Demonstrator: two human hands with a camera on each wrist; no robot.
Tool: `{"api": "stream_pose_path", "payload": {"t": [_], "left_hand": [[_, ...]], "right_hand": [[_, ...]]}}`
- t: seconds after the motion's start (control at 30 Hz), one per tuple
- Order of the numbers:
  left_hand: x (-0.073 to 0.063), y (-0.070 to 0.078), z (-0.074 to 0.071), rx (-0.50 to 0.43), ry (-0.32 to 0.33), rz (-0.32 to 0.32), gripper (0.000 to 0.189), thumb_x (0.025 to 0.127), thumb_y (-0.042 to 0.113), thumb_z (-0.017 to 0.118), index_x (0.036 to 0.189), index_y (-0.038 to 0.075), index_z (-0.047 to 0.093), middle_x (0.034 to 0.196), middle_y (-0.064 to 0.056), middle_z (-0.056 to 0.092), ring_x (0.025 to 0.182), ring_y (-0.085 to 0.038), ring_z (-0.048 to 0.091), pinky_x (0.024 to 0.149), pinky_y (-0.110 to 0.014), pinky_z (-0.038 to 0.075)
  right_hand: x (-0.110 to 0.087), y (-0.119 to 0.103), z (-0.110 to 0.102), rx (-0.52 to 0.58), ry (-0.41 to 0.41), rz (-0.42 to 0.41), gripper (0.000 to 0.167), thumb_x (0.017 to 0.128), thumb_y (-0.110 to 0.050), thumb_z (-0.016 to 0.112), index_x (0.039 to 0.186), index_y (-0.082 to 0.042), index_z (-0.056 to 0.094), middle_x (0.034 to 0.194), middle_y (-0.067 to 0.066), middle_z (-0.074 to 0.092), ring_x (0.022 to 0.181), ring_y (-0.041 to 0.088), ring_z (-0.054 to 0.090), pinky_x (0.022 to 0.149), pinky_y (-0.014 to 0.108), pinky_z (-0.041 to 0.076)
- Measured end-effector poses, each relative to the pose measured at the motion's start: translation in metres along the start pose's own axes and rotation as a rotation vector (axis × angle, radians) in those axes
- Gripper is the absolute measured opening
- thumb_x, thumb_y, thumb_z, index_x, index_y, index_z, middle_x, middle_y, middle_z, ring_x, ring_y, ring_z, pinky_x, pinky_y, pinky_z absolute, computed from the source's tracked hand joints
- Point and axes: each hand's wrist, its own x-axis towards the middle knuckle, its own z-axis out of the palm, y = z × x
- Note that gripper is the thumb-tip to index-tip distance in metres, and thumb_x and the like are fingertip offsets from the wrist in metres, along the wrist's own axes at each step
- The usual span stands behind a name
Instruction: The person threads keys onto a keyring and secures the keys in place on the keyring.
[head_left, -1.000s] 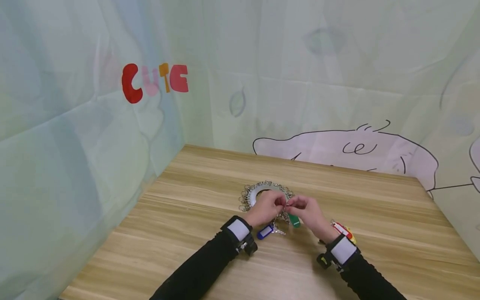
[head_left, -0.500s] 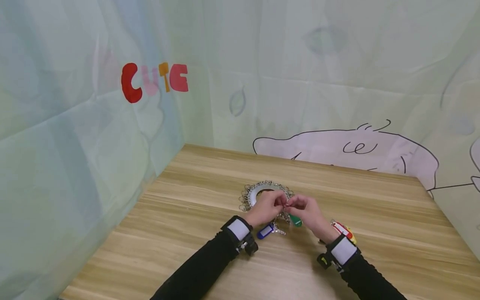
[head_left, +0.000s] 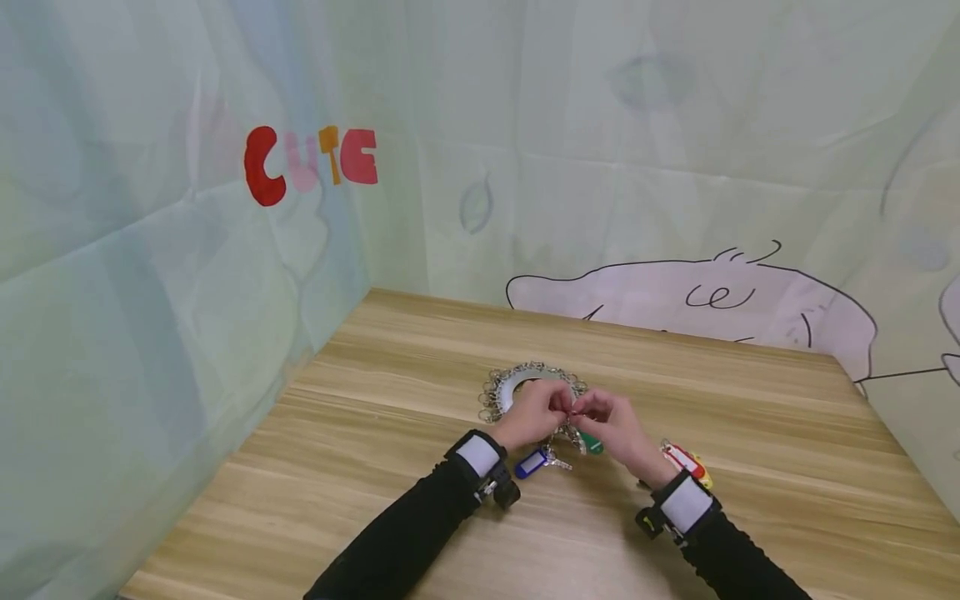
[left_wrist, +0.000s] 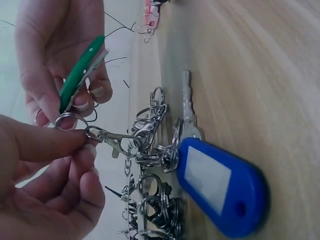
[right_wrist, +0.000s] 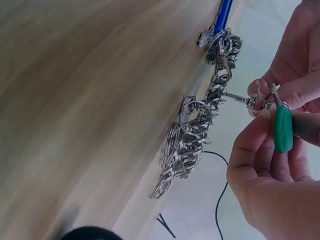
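My left hand (head_left: 531, 413) pinches a metal split key ring (left_wrist: 71, 116) between thumb and finger. From this ring a small swivel clasp (left_wrist: 117, 142) runs down to the silver ring-shaped key holder (head_left: 508, 385), which lies on the table with many clasps and rings round its rim. Close against the left fingertips, my right hand (head_left: 617, 427) holds a green key tag (right_wrist: 283, 129) with a key (left_wrist: 91, 71) beside it. Exactly how the tag's ring meets the split ring is hidden by the fingertips. A blue key tag (left_wrist: 226, 190) with its key (left_wrist: 187, 97) hangs from the holder's near side.
Red and yellow key tags (head_left: 686, 462) lie on the wooden table (head_left: 420, 500) by the right wrist. A printed cloth wall (head_left: 600, 208) stands behind and at the left of the table.
Both hands stay in nearly the same place with small finger movements. The green key tag has shifted and tilted slightly beneath the right hand.
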Motion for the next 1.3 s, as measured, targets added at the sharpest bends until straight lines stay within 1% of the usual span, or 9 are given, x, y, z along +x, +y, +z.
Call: {"api": "stream_pose_path", "payload": {"t": [0.1,0.27,0.47,0.63,0.73,0.9,1.07,1.17,1.3], "left_hand": [[-0.0001,0.0003,0.0004,0.026,-0.012,-0.007,0.015,0.078,-0.007,0.063,0.082,0.007,0.063,0.076,-0.005,0.065,0.066,-0.004,0.052,0.062,-0.014,0.043],[-0.0008,0.0018,0.0007,0.081,-0.019,0.02,0.016,0.079,-0.007,0.063,0.084,0.008,0.061,0.08,-0.003,0.065,0.07,-0.005,0.053,0.063,-0.013,0.043],[0.0,0.0018,0.0002,0.052,0.003,0.026,0.017,0.078,-0.008,0.063,0.077,0.009,0.06,0.074,-0.003,0.063,0.066,-0.004,0.05,0.059,-0.014,0.04],[0.0019,0.0005,0.0014,0.037,0.004,-0.008,0.016,0.076,-0.008,0.063,0.074,0.008,0.06,0.073,-0.004,0.064,0.065,-0.004,0.05,0.059,-0.014,0.039],[0.0019,0.0013,0.002,0.03,-0.009,-0.027,0.015,0.078,-0.008,0.063,0.079,0.008,0.061,0.077,-0.003,0.065,0.068,-0.006,0.052,0.061,-0.014,0.042],[0.0002,0.0029,0.0019,0.061,-0.033,0.02,0.017,0.08,-0.007,0.063,0.087,0.008,0.062,0.083,-0.005,0.067,0.072,-0.008,0.057,0.064,-0.014,0.046],[-0.0002,0.0008,0.0014,0.078,-0.008,0.077,0.017,0.079,-0.007,0.063,0.083,0.009,0.063,0.078,-0.004,0.068,0.067,-0.005,0.055,0.061,-0.013,0.045],[0.0002,-0.001,0.001,0.065,0.003,0.074,0.018,0.077,-0.009,0.061,0.08,0.009,0.063,0.073,-0.003,0.065,0.063,-0.003,0.051,0.059,-0.013,0.043],[0.0002,-0.0011,0.0001,0.026,0.001,0.035,0.02,0.074,-0.011,0.058,0.077,0.008,0.063,0.069,-0.003,0.063,0.061,-0.002,0.048,0.057,-0.014,0.041]], "right_hand": [[0.0007,0.001,0.0008,0.009,0.004,-0.019,0.016,0.085,0.0,0.064,0.098,0.007,0.06,0.097,0.024,0.07,0.078,0.005,0.062,0.074,0.02,0.05],[0.0015,0.0014,0.0006,0.038,0.016,0.008,0.018,0.086,-0.001,0.064,0.1,0.009,0.059,0.098,0.026,0.069,0.079,0.004,0.062,0.075,0.019,0.05],[0.0001,-0.0014,-0.0007,0.022,0.008,0.007,0.017,0.086,-0.001,0.065,0.1,0.007,0.06,0.098,0.022,0.07,0.08,0.006,0.062,0.075,0.02,0.05],[0.0,-0.0018,-0.0008,0.023,0.004,-0.005,0.015,0.085,0.0,0.065,0.098,0.006,0.061,0.096,0.022,0.071,0.078,0.006,0.062,0.073,0.02,0.05],[0.0008,0.0002,-0.0013,0.027,0.008,0.001,0.016,0.085,-0.001,0.065,0.099,0.007,0.06,0.097,0.022,0.07,0.079,0.005,0.062,0.075,0.02,0.05],[0.002,0.0032,-0.0021,0.048,0.022,0.04,0.019,0.085,-0.002,0.065,0.101,0.007,0.06,0.099,0.02,0.071,0.083,0.006,0.063,0.078,0.021,0.051],[0.0017,0.0019,-0.0023,0.058,0.021,0.064,0.02,0.085,-0.003,0.065,0.102,0.006,0.059,0.1,0.018,0.071,0.084,0.007,0.064,0.079,0.021,0.051],[0.0013,0.0014,-0.0019,0.041,0.012,0.048,0.02,0.085,-0.002,0.065,0.102,0.006,0.06,0.101,0.02,0.071,0.083,0.007,0.063,0.077,0.021,0.05],[0.0003,0.0005,-0.0017,0.025,-0.004,0.01,0.018,0.085,0.0,0.066,0.1,0.007,0.06,0.099,0.024,0.07,0.079,0.007,0.061,0.073,0.02,0.049]]}}
